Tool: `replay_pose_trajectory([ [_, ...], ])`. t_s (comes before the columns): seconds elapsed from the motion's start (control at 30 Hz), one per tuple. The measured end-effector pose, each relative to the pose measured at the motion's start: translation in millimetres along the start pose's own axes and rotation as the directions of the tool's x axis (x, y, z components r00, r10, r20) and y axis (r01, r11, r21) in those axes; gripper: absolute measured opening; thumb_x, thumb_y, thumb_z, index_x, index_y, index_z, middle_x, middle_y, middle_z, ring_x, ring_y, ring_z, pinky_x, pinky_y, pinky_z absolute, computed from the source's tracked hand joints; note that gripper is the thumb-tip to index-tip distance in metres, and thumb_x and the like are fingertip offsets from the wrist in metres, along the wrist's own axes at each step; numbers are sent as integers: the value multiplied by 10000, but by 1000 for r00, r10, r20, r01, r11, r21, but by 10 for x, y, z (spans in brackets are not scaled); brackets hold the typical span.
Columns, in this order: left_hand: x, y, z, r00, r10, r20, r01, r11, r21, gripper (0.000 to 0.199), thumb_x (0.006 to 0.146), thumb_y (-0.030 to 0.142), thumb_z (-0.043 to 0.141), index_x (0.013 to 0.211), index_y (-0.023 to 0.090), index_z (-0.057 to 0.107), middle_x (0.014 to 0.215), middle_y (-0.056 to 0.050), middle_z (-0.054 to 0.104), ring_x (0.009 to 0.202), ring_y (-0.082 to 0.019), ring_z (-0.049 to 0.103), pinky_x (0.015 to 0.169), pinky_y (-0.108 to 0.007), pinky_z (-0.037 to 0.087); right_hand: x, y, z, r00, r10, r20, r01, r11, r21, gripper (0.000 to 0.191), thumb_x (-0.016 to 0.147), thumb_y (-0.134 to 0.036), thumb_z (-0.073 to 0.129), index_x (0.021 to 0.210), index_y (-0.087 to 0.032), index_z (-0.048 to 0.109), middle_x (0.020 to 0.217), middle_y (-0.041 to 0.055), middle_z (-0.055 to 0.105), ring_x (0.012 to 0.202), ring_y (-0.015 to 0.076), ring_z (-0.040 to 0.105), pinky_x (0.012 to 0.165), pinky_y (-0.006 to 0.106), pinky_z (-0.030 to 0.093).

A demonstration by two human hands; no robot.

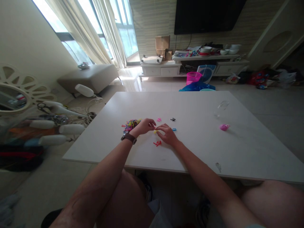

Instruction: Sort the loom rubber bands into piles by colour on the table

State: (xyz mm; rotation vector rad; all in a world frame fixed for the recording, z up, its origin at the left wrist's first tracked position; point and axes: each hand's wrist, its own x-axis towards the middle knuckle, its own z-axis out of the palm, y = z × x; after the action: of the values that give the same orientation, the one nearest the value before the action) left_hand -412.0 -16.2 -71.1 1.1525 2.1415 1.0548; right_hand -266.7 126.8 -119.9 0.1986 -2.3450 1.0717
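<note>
My left hand (146, 125), with a watch (128, 137) on its wrist, is over the white table (102, 139), just right of a heap of small multicoloured pieces (133, 124). My right hand (167, 135) meets it, fingertips nearly touching. Both hands look pinched together; whatever is between the fingers is too small to make out. Small yellow pieces (155, 131) lie right beneath the fingertips. Around the hands are little groups of pink pieces (159, 119), black pieces (173, 119), blue pieces (174, 129) and red pieces (157, 143).
On the table's right side are a pink object (224, 127) and a clear container (222, 108). A dark mark (218, 167) is near the front edge. Beyond the table stand a pink basket (193, 77) and a TV cabinet (161, 70). White padded rods (71, 129) are at the left.
</note>
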Motion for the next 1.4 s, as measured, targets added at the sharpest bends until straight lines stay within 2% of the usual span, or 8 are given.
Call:
replay_pose_trajectory([
  [0.2, -14, -13, -34, 998, 50, -42, -47, 996, 76, 188, 712, 229, 723, 861, 117, 745, 689, -40, 681, 669, -147, 622, 618, -238, 467, -5, 16, -3, 999, 3, -34, -4, 1000, -20, 159, 911, -183, 581, 960, -227, 726, 953, 41, 724, 964, 215, 600, 906, 379, 496],
  [0.33, -31, 17, -82, 994, 70, -87, -58, 990, 128, 145, 738, 244, 710, 811, 124, 744, 719, -51, 711, 694, -155, 639, 650, -250, 477, -5, 30, -15, 996, 57, -70, -66, 989, -130, 178, 915, -198, 551, 992, -220, 710, 977, 56, 707, 988, 227, 584, 930, 385, 476],
  [0.53, -29, 7, -116, 988, 85, -132, -65, 987, 149, 134, 731, 248, 709, 778, 128, 746, 710, -45, 719, 680, -151, 633, 657, -253, 473, 52, 104, 50, 985, 165, -46, -169, 887, -429, 322, 913, -232, 537, 1212, -185, 646, 1193, 119, 682, 1120, 284, 544, 968, 435, 405],
  [0.63, -27, 13, -112, 989, 57, -136, -38, 990, 138, 155, 739, 257, 702, 792, 121, 756, 709, -50, 723, 665, -148, 625, 648, -251, 470, 131, 191, 111, 983, 181, -28, -172, 863, -475, 390, 906, -239, 549, 1288, -185, 607, 1291, 147, 648, 1170, 312, 523, 1000, 473, 369],
  [0.83, -12, 19, -99, 991, 33, -129, -16, 991, 133, 184, 757, 269, 693, 825, 119, 775, 739, -66, 746, 683, -164, 646, 660, -262, 484, 242, 287, 184, 987, 155, -47, -160, 875, -457, 416, 899, -222, 547, 1314, -206, 585, 1360, 148, 616, 1210, 317, 505, 1053, 513, 326],
  [1.0, -13, 14, -82, 991, 10, -134, 8, 992, 129, 176, 765, 231, 694, 865, 114, 781, 759, -82, 752, 709, -174, 662, 664, -265, 497, 164, 169, 115, 988, 140, -62, -153, 891, -428, 324, 915, -215, 533, 1222, -209, 639, 1286, 135, 657, 1181, 295, 531, 1029, 486, 341],
  [1.17, -31, 17, -63, 992, 6, -124, 7, 995, 98, 149, 747, 229, 725, 830, 110, 758, 725, -74, 737, 680, -159, 656, 629, -247, 491, 16, 22, -7, 998, 68, 5, -64, 960, -272, 183, 898, -196, 574, 1025, -221, 704, 1207, 81, 691, 1137, 258, 576, 982, 445, 404],
  [1.4, -47, 36, -40, 1000, -14, -25, 14, 1000, -13, 129, 736, 236, 726, 785, 117, 731, 706, -70, 736, 670, -160, 672, 592, -233, 484, -13, 15, -4, 999, -6, 33, 5, 1000, 27, 197, 907, -197, 591, 1039, -248, 729, 1126, 51, 711, 1067, 209, 627, 976, 395, 489],
])
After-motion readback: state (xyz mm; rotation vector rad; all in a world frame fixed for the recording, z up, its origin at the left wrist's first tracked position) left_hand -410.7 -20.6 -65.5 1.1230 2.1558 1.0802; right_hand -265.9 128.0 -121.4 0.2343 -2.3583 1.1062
